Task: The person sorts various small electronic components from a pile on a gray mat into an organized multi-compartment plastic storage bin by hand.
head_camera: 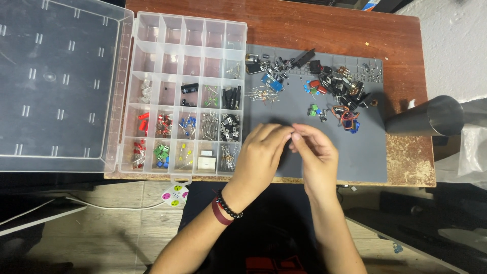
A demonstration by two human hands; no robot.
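Left hand (260, 155) and right hand (314, 155) pinch fingertips over grey mat (355, 152)

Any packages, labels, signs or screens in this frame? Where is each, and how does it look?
Organizer box: clear plastic, gridded, left on the desk, holding small parts.
Its lid: clear, flat, opened out to the left.
Blue carton corner: top edge, mostly cut off.
Clear bag: right edge.
No screens or signs.

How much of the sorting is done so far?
Partly done: many compartments of the clear organizer box already hold parts. The left hand and right hand meet fingertip to fingertip over the grey mat; what they pinch is too small to tell. A pile of loose components remains.
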